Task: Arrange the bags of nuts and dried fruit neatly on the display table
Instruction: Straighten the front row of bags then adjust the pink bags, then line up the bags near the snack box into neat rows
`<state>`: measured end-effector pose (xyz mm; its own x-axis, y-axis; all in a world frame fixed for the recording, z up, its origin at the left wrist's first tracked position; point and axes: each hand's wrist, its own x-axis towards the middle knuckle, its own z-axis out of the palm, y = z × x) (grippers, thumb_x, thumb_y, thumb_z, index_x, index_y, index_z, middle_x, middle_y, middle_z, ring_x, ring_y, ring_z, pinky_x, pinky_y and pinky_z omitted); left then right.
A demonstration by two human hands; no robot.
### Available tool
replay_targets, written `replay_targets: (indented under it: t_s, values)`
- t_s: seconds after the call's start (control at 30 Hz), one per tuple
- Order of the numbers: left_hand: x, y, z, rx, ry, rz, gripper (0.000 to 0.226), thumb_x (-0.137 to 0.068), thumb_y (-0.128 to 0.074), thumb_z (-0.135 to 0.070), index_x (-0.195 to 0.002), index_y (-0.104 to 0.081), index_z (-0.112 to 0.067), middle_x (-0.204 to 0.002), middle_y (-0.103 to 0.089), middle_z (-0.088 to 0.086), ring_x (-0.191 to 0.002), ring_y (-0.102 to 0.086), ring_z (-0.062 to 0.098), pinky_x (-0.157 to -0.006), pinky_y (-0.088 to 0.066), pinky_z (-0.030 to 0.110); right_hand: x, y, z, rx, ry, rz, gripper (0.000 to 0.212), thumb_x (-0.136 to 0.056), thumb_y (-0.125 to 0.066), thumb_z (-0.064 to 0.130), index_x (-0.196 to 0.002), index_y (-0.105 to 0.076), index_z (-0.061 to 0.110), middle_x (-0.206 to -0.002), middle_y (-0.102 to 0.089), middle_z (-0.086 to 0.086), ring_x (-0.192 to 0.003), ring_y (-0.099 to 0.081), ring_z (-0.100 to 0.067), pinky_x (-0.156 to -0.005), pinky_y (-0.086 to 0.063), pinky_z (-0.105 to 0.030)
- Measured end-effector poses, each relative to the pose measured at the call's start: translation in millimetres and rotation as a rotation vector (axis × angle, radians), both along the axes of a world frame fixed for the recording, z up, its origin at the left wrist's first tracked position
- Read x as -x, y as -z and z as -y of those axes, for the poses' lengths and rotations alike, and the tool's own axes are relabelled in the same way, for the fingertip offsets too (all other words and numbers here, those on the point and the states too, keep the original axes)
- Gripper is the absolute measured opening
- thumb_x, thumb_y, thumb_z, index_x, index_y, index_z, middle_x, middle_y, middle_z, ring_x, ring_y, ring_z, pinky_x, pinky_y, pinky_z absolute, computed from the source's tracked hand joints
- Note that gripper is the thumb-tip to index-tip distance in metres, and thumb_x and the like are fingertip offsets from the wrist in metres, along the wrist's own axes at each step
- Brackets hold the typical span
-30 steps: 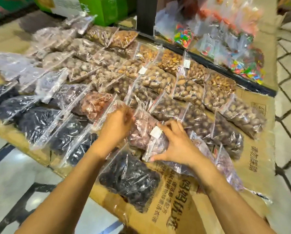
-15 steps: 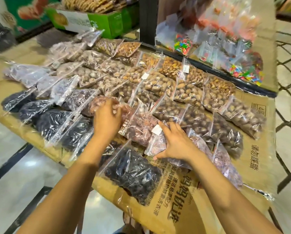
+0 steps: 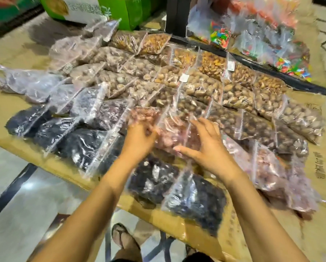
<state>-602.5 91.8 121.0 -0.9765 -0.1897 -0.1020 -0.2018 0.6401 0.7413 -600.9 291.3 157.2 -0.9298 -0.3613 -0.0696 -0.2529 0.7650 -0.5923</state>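
Centre of desk [image 3: 5, 103]: pinkish bag [image 3: 174, 133], between the hands.
Left hand [image 3: 139, 138]: fingers curled on bag's edge, bag at 3 o'clock.
Right hand [image 3: 205, 148]: fingers spread, touching bag at 10 o'clock.

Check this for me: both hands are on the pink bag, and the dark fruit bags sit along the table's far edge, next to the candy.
One part is wrong. The dark bags lie along the near edge of the table, closest to the person and well away from the candy, as the head view shows. The rest holds: the left hand and right hand are both on the pink bag.
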Motion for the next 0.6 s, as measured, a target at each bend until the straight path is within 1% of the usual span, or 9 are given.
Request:
replay_targets:
  t_s: [0.07,0.1,0.17,0.2,0.27,0.3,0.4,0.47,0.6]
  values:
    - [-6,2,20,-0.066,0.062,0.035,0.01,-0.087,-0.063,-0.019,-0.083,-0.066,-0.011,-0.08,-0.071,0.012,-0.076,-0.066,0.031,-0.071,-0.052,0.039,-1,2,35,-0.033,0.048,-0.066,0.094,-0.069,-0.045,0.077,-0.143,-0.032,0.019,-0.148,-0.027,-0.007,-0.138,-0.014,-0.021,-0.114,-0.017,-0.039]
    - [-10,1,36,-0.101,0.059,0.002,0.008,-0.086,-0.063,-0.023,-0.088,-0.067,-0.015,-0.082,-0.071,0.01,-0.079,-0.066,0.03,-0.073,-0.052,0.039,-1,4,54,-0.045,0.063,-0.088,0.092,-0.071,-0.044,0.077,-0.141,-0.035,0.017,-0.146,-0.03,-0.01,-0.137,-0.016,-0.024,-0.115,-0.019,-0.041]
    - [-19,-10,77,-0.162,-0.017,-0.148,0.01,-0.084,-0.06,-0.032,-0.089,-0.064,-0.024,-0.083,-0.07,0.0,-0.081,-0.067,0.022,-0.074,-0.053,0.034,1,8,98,-0.045,0.074,-0.096,0.085,-0.075,-0.049,0.07,-0.138,-0.037,0.015,-0.143,-0.034,-0.011,-0.136,-0.019,-0.027,-0.115,-0.021,-0.043]
    - [-23,-16,102,-0.165,-0.066,-0.229,0.011,-0.085,-0.06,-0.034,-0.09,-0.062,-0.025,-0.085,-0.069,-0.004,-0.081,-0.067,0.016,-0.074,-0.053,0.031,3,10,122,-0.042,0.064,-0.111,0.081,-0.077,-0.052,0.067,-0.138,-0.038,0.015,-0.143,-0.035,-0.01,-0.136,-0.021,-0.028,-0.114,-0.022,-0.044]
    - [-26,-20,153,-0.12,-0.126,-0.332,0.015,-0.089,-0.06,-0.031,-0.1,-0.062,-0.022,-0.092,-0.067,-0.006,-0.085,-0.065,0.012,-0.076,-0.052,0.029,5,11,168,-0.05,0.038,-0.135,0.077,-0.08,-0.055,0.061,-0.138,-0.038,0.013,-0.142,-0.038,-0.01,-0.134,-0.025,-0.029,-0.114,-0.023,-0.042]
    - [-24,-19,178,-0.075,-0.14,-0.352,0.019,-0.09,-0.059,-0.031,-0.106,-0.06,-0.021,-0.098,-0.066,-0.004,-0.091,-0.064,0.014,-0.079,-0.052,0.03,6,12,189,-0.059,0.027,-0.135,0.076,-0.081,-0.056,0.059,-0.138,-0.038,0.011,-0.141,-0.039,-0.012,-0.133,-0.026,-0.029,-0.113,-0.024,-0.04]
    - [-16,-10,244,0.066,-0.172,-0.327,0.032,-0.09,-0.059,-0.033,-0.118,-0.056,-0.017,-0.113,-0.061,0.007,-0.106,-0.057,0.026,-0.09,-0.047,0.044,14,9,242,-0.077,-0.015,-0.121,0.076,-0.083,-0.056,0.056,-0.138,-0.036,0.009,-0.137,-0.04,-0.014,-0.13,-0.027,-0.029,-0.11,-0.025,-0.038]
    - [-7,-6,280,0.125,-0.206,-0.328,0.035,-0.09,-0.06,-0.032,-0.12,-0.055,-0.014,-0.116,-0.058,0.009,-0.111,-0.053,0.029,-0.094,-0.043,0.043,23,6,269,-0.067,-0.041,-0.114,0.073,-0.084,-0.057,0.052,-0.138,-0.035,0.008,-0.137,-0.039,-0.015,-0.13,-0.027,-0.03,-0.109,-0.023,-0.037]
    - [21,-3,340,0.149,-0.264,-0.406,0.038,-0.091,-0.058,-0.034,-0.121,-0.055,-0.011,-0.12,-0.056,0.012,-0.114,-0.05,0.03,-0.097,-0.039,0.04,52,2,322,-0.098,-0.081,-0.149,0.073,-0.086,-0.058,0.047,-0.14,-0.033,0.005,-0.136,-0.04,-0.019,-0.129,-0.027,-0.033,-0.11,-0.023,-0.039]
